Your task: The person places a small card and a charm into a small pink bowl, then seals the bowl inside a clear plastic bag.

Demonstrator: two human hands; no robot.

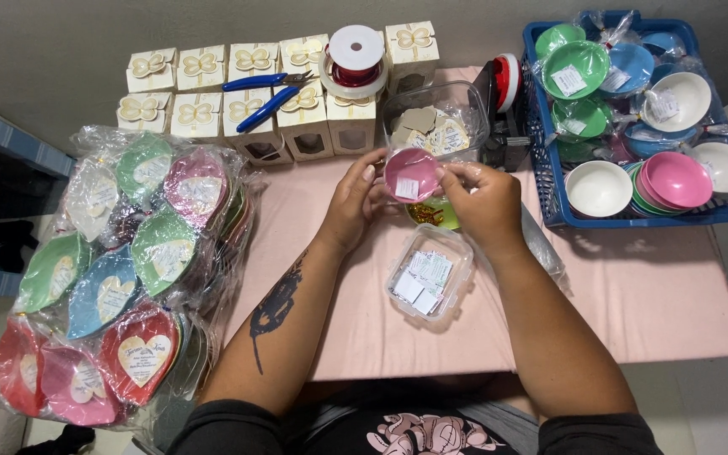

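Note:
A small pink bowl [411, 173] is held up over the pink table [634, 303] between both hands. My left hand [351, 202] grips its left rim and my right hand [486, 202] grips its right rim. A white sticker sits on the bowl's inner wall. Just under the bowl lies a green dish with gold pieces [431, 215]. Below my hands stands an open clear plastic box of white slips [429, 274].
A blue crate of wrapped coloured bowls [650, 118] stands at the right. Wrapped heart-shaped dishes [120, 270] are piled at the left. Cream gift boxes [246, 97] line the back, with blue pliers [267, 93] and a red ribbon spool [355, 59] on them. A clear tub of tags [436, 126] sits behind.

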